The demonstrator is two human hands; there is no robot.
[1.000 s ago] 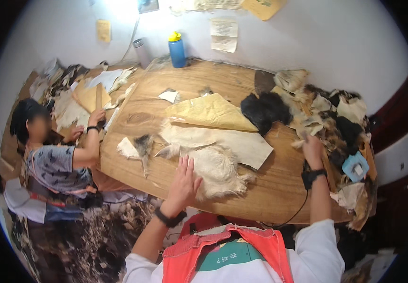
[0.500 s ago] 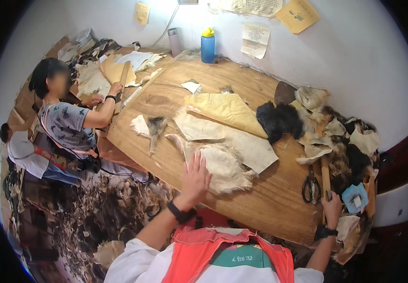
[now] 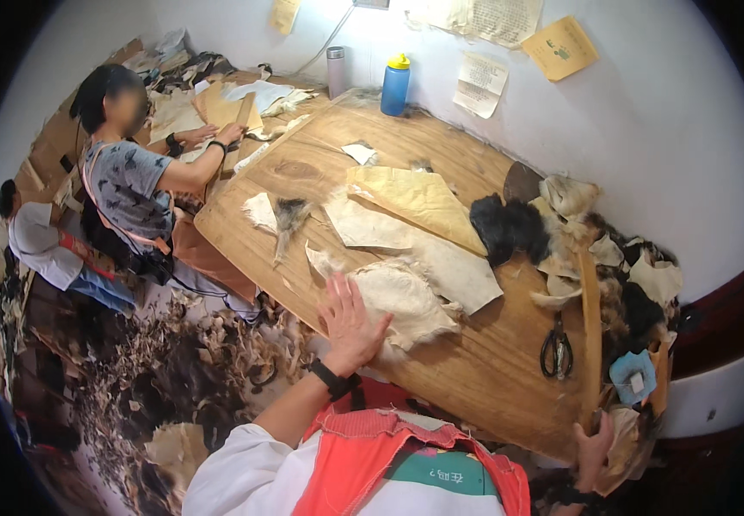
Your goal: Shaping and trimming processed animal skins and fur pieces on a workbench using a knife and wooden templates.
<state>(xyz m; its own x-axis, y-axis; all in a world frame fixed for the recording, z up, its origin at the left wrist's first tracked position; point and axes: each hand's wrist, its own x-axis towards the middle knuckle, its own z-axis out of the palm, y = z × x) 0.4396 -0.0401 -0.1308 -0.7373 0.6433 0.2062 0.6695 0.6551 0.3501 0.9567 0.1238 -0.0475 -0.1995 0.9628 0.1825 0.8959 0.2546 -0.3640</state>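
Observation:
My left hand (image 3: 353, 325) lies flat, fingers spread, on the near left edge of a cream fur piece (image 3: 406, 303). Beneath that piece is a pale hide sheet (image 3: 467, 279), overlapped by a folded yellowish sheet (image 3: 419, 202). My right hand (image 3: 594, 451) is at the table's near right corner, by the lower end of a long wooden strip (image 3: 591, 331). Its fingers are curled around a small dark thing, too little of which shows to name. Black-handled scissors (image 3: 556, 351) lie just left of the strip.
Fur scraps (image 3: 621, 249) pile along the table's right side, with a black fur piece (image 3: 510, 228) and a blue pad (image 3: 633, 377). A blue bottle (image 3: 395, 89) and a flask (image 3: 336, 72) stand at the back. Two people (image 3: 135, 172) are at left; scraps cover the floor (image 3: 166, 378).
My right hand has moved nearer to me, down along the wooden strip, which now shows more of its length. My left hand stays on the fur piece, its thumb spread wider. The view has shifted slightly.

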